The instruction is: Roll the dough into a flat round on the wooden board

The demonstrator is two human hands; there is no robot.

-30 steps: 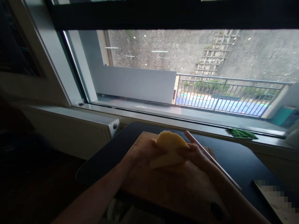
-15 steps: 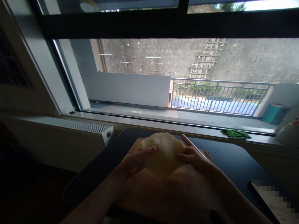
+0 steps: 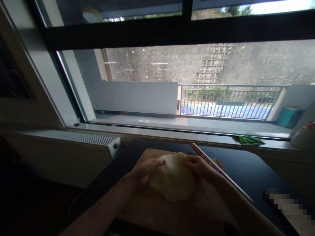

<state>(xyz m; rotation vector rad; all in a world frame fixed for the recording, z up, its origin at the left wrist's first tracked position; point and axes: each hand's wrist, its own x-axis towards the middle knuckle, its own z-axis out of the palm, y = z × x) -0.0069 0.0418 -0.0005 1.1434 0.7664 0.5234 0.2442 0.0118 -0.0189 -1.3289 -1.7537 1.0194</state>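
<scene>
A pale, flattened round of dough (image 3: 173,180) is held up by its edges over a wooden board (image 3: 137,205). My left hand (image 3: 146,168) pinches its left edge, thumb on top and fingers mostly hidden beneath. At the upper right edge, my right hand (image 3: 198,165) grips the dough between thumb and fingers. The lower part of the sheet hangs toward me; whether it touches the board I cannot tell. A long, thin reddish-brown stick (image 3: 209,160), like a rolling pin, lies slantwise past the right hand, partly behind my forearm.
The board lies on a dark table (image 3: 243,164) with rounded corners. A dark-edged flat object, partly blurred out (image 3: 287,206), is at the right. Beyond stands a window with a green cloth (image 3: 249,140) on its sill. A white radiator (image 3: 73,150) is at the left.
The dough has turned in my hands: its yellowish, thicker edge has shifted from the right toward the top. The dough and both hands sit slightly lower in view.
</scene>
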